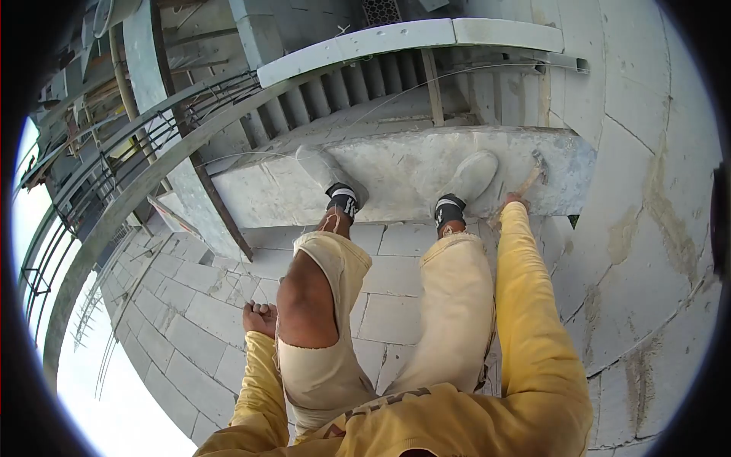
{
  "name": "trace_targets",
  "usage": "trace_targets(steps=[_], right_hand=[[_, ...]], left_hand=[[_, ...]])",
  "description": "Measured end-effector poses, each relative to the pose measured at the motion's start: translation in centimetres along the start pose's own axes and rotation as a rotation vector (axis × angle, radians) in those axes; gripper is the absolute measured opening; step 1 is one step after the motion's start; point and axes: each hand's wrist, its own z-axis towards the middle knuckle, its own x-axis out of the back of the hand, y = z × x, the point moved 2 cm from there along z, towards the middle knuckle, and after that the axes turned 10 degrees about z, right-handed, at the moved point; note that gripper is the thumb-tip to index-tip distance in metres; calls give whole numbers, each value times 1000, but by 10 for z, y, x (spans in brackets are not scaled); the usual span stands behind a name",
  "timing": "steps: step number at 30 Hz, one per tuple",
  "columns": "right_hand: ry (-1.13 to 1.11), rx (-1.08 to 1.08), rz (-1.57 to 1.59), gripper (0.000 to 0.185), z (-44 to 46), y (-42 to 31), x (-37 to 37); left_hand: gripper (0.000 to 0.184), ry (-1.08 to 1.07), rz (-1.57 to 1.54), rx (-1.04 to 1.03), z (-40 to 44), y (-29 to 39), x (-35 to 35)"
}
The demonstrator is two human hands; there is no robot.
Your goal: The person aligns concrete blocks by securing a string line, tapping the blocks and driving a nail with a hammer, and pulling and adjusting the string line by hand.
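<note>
A tool, apparently a hammer (537,169), is gripped in the right hand (515,201), over the plank (403,179) near the right shoe (474,175); the left hand (260,318) is clenched loosely beside the left knee (306,306), with nothing seen in it. Jointed blockwork (636,305) is already in place, but no blow is shown and the work left cannot be judged.

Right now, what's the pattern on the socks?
The socks are black with white bands, seen best in the head view.
</note>
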Motion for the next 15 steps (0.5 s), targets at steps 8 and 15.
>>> trace_targets(steps=[8,15], right_hand=[[-4,560,-221,55,-96,30,181],[-73,938,-54,57,-194,38,262]], left_hand=[[10,-120,-158,91,-76,1,9],[23,-195,14,51,-160,-23,1]])
